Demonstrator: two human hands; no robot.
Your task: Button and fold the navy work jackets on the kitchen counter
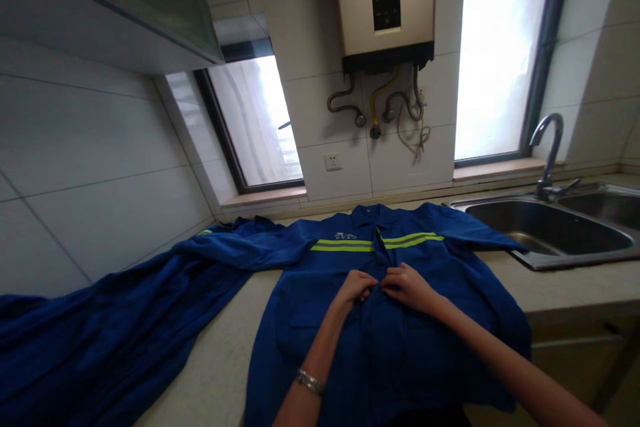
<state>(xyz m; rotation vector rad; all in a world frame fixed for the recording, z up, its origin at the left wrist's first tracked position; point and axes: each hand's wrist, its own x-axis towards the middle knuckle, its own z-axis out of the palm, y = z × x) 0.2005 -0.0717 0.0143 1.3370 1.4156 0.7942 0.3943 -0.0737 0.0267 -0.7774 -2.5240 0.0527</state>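
Note:
A blue work jacket [320,307] with a yellow-green and grey reflective stripe lies spread face up on the counter, collar toward the wall. Its lower part hangs over the counter's front edge. My left hand [357,285] pinches the front placket near the middle, just below the stripe. Close beside it, my right hand [404,283] grips the other edge of the placket, fingertips almost meeting those of the left. Any button or zip between the fingers is too small to make out. Above the hands the front opening is slightly parted.
More blue clothing [125,320] lies heaped along the counter [225,353] at left. At right, a steel sink [545,227] with a tap [549,147] adjoins the jacket's sleeve. A water heater [385,7] hangs on the tiled wall, and a cabinet [110,13] juts out upper left.

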